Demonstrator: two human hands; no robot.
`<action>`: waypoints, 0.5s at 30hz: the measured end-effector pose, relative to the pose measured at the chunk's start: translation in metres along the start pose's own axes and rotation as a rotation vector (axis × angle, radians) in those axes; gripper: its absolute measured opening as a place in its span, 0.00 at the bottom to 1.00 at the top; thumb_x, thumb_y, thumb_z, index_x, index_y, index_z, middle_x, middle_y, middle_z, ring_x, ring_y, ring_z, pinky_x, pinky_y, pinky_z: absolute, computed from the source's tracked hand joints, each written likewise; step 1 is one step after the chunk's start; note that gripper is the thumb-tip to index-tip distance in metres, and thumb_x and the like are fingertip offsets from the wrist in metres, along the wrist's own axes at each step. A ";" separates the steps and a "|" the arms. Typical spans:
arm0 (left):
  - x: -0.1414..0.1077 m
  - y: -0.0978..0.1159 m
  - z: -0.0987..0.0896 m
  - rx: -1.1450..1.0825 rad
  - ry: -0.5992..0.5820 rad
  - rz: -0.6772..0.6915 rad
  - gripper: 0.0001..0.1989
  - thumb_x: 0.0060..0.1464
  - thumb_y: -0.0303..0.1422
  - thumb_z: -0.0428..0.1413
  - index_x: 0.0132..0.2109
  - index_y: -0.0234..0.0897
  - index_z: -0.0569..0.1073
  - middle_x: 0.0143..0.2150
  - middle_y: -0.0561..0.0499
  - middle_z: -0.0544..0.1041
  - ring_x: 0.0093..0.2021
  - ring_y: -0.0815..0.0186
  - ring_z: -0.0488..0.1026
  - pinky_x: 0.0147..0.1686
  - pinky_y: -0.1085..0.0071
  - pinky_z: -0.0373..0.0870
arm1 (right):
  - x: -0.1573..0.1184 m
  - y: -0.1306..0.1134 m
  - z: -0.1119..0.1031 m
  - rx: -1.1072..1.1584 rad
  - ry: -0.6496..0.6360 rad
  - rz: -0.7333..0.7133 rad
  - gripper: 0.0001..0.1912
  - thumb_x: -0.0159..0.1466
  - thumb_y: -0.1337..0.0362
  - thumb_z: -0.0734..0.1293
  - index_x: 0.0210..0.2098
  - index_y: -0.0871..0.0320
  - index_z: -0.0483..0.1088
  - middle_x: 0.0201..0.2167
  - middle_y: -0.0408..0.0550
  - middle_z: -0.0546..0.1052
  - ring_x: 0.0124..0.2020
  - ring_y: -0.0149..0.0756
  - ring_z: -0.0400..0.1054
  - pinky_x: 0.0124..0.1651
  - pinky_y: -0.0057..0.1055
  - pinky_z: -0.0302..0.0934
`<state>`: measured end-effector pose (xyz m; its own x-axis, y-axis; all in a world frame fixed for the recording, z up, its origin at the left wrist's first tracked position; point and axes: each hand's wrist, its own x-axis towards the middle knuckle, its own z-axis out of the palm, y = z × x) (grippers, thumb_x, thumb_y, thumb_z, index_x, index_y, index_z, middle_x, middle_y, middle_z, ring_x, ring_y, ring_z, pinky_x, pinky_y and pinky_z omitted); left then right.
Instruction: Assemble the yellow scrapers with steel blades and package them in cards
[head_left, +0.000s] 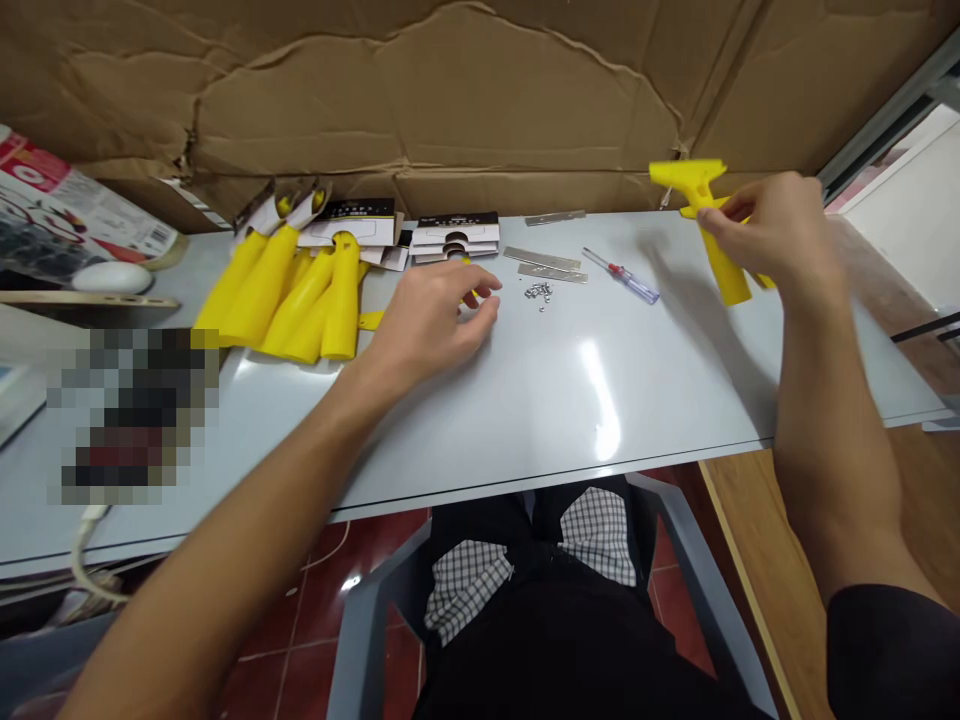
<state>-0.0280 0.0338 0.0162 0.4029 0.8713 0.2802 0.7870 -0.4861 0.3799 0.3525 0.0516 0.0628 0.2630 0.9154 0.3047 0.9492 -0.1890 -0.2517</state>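
Above the right end of the table, my right hand [780,230] is closed around a yellow T-shaped scraper handle [724,265], its wide head pointing up and away. More yellow plastic shows behind those fingers; whether it is a second piece I cannot tell. My left hand [435,310] rests over the table's middle, fingers loosely curved and apart. Bits of yellow show beside and beneath it, mostly hidden. To its right are a small pile of screws [538,292], thin metal blades [544,262] and a screwdriver [622,277] with a clear handle.
Several yellow handles [300,300] with card packaging are heaped at left. Folded printed cards [455,237] stand near the back. A cardboard wall [450,100] rises behind the table [487,430]. A printed bag [67,210], a white mouse [112,277] and a blurred-out item occupy the far left.
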 end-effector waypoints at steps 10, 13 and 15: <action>0.002 0.008 -0.003 -0.735 -0.013 -0.206 0.22 0.66 0.44 0.61 0.62 0.40 0.77 0.41 0.46 0.83 0.32 0.62 0.80 0.32 0.64 0.79 | -0.089 -0.104 0.025 0.875 -0.884 -0.216 0.23 0.60 0.49 0.82 0.39 0.55 0.70 0.19 0.41 0.77 0.15 0.33 0.68 0.19 0.32 0.62; 0.003 0.001 0.001 -0.644 -0.085 -0.189 0.18 0.63 0.42 0.64 0.53 0.36 0.83 0.29 0.50 0.79 0.26 0.63 0.76 0.30 0.65 0.74 | -0.100 -0.112 0.040 0.905 -0.961 -0.177 0.23 0.61 0.48 0.81 0.37 0.53 0.67 0.18 0.41 0.76 0.15 0.34 0.69 0.18 0.31 0.62; 0.005 -0.005 0.006 -0.515 -0.116 -0.151 0.15 0.62 0.40 0.63 0.49 0.35 0.85 0.29 0.49 0.81 0.27 0.63 0.75 0.31 0.65 0.72 | -0.102 -0.111 0.048 0.885 -0.970 -0.168 0.22 0.62 0.48 0.80 0.37 0.53 0.67 0.17 0.41 0.76 0.15 0.34 0.69 0.17 0.31 0.61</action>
<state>-0.0270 0.0405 0.0105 0.3745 0.9217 0.1012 0.5213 -0.2996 0.7991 0.2116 -0.0042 0.0156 -0.4267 0.8558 -0.2926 0.4278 -0.0940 -0.8990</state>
